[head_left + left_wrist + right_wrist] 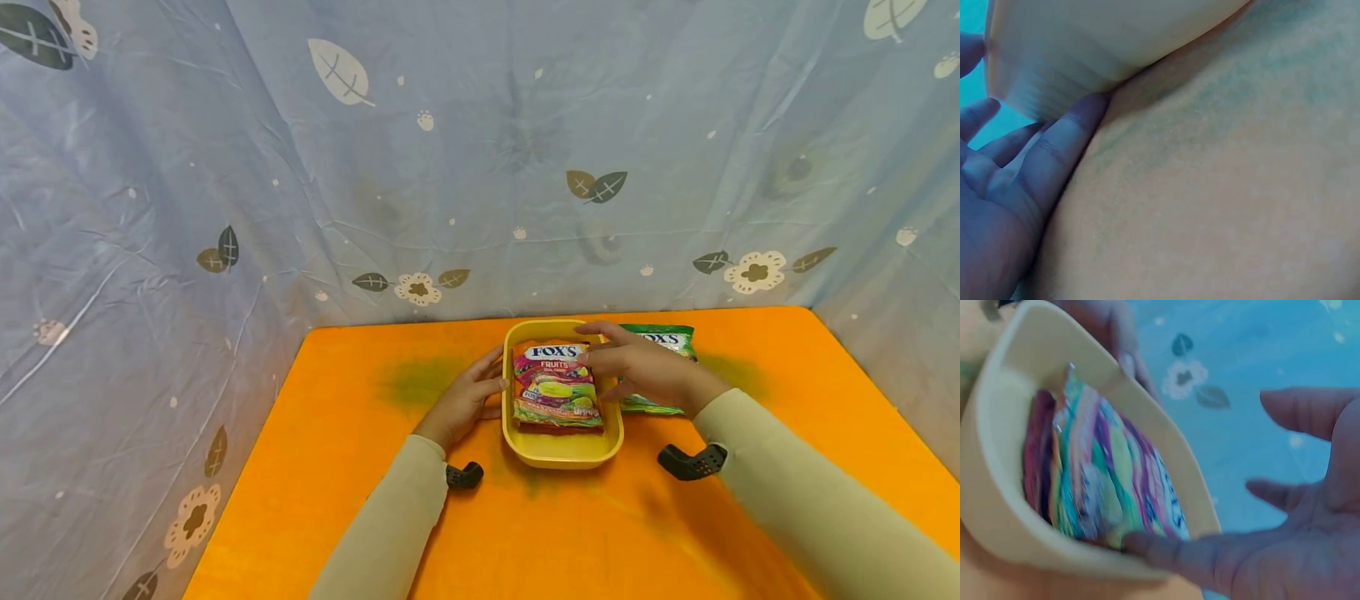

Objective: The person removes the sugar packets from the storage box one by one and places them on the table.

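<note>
Head view: L hand is open, fingers relaxed w/ slight bend, laid along the outer L wall of the yellow tray; R hand is also open, fingers spread loosely over the tray's R rim and reaching in to the edge of the FOX'S FRUITS pkt, which lies in the tray btwn the hands. Neither hand is wrapped round anything. Green pkt sits on the orange table, partly hidden behind R hand, outside the tray. Both forearms angle inward from the near side, pale sleeves to the wrists, a black wrist mount by L hand & another by R. L wrist view: L thumb tip is against the tray's outer wall low down by the tabletop, other fingers fanned higher up the wall, palm turned to the tray; head cam doesn't show that low contact. R wrist view: thumb and fingers wide apart, one digit stretched over the rim toward the pkt; blurry, so can't say if it actually presses on it. This view alone shows a dark red layer under the colourful pkt, poss. a 2nd one. L hand is across the tray from R, at the opposite rim.
</note>
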A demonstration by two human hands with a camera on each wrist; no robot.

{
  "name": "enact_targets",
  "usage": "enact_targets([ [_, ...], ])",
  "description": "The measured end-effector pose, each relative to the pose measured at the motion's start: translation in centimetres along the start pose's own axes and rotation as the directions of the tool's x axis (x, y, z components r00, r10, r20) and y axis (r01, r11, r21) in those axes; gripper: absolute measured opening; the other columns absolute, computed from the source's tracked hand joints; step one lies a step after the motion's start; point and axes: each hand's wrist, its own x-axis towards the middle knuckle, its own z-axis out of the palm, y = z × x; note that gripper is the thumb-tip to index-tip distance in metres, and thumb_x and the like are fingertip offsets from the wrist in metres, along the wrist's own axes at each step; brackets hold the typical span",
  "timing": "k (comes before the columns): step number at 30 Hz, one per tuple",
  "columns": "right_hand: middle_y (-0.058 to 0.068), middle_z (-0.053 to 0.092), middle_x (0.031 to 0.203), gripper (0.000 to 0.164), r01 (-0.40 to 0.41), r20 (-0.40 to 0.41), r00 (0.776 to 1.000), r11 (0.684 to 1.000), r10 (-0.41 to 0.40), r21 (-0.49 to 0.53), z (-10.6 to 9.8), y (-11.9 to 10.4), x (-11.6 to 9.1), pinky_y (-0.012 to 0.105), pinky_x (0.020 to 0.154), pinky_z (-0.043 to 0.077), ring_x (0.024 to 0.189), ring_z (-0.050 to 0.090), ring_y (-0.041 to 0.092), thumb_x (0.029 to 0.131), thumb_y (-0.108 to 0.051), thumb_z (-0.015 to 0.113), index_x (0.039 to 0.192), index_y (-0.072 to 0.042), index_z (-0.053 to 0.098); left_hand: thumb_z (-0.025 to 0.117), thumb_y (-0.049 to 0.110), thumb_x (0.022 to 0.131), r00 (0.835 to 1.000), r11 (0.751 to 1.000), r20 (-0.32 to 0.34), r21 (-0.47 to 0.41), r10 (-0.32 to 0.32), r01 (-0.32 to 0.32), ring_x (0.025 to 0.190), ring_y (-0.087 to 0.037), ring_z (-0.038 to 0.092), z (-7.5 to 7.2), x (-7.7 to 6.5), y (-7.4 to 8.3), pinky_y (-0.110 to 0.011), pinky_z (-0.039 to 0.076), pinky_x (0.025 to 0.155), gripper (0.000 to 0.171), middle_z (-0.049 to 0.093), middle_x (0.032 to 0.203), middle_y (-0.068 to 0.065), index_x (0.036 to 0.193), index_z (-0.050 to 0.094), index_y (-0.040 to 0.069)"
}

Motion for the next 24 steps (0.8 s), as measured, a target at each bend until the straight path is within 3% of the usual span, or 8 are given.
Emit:
enact_targets([
  [4,0.031,0.016,0.172,0.091,-0.055,-0.05,0.997,0.997,0.052,-0.058,1.5,-0.2,0.8,0.07,0.107,0.047,0.147,0.04,0.055,0.108,-0.034,0.069,0.175,-0.013,0.01,0.064,0.017,0.108,1.0,1.0,0.001,0.001,0.001,-0.001,0.15,-0.033,0.046,0.1,0.0,0.1,-0.055,0.057,0.102,0.073,0.037,0.173,-0.008,0.174,0.033,0.025],
  [10,0.029,0.025,0.168,0.089,-0.098,-0.109,0.989,0.995,0.1,0.024,2.7,0.2,1.7,0.072,0.108,0.045,0.143,0.048,0.051,0.111,-0.026,0.064,0.175,-0.014,0.005,0.063,0.016,0.109,1.0,1.0,0.006,-0.01,0.0,0.0,0.149,-0.033,0.048,0.3,0.0,0.0,-0.055,0.057,0.102,0.073,0.036,0.173,-0.009,0.174,0.033,0.026],
  [16,0.028,0.028,0.167,0.09,-0.078,-0.145,0.986,0.997,0.081,0.026,3.0,0.7,1.8,0.07,0.111,0.043,0.142,0.049,0.049,0.11,-0.028,0.066,0.175,-0.015,0.006,0.063,0.017,0.109,1.0,1.0,0.011,-0.009,0.006,-0.006,0.147,-0.033,0.049,0.3,0.1,0.0,-0.055,0.056,0.103,0.072,0.036,0.173,-0.008,0.174,0.033,0.026],
  [22,0.028,0.037,0.163,0.086,-0.033,-0.165,0.985,0.995,0.049,0.098,3.1,1.2,2.3,0.067,0.114,0.043,0.142,0.048,0.05,0.109,-0.025,0.065,0.175,-0.014,0.011,0.064,0.019,0.109,1.0,1.0,0.013,-0.007,0.018,-0.018,0.144,-0.034,0.052,-0.1,0.1,-0.1,-0.055,0.057,0.102,0.071,0.039,0.172,-0.009,0.174,0.033,0.025],
  [24,0.027,0.033,0.165,0.082,-0.014,-0.182,0.983,0.993,0.036,0.118,3.4,1.5,2.6,0.065,0.115,0.042,0.142,0.048,0.048,0.11,-0.023,0.062,0.175,-0.012,0.013,0.064,0.019,0.109,1.0,1.0,0.012,-0.004,0.019,-0.019,0.144,-0.033,0.052,-0.2,0.1,-0.1,-0.056,0.057,0.102,0.072,0.039,0.172,-0.009,0.174,0.033,0.025],
])
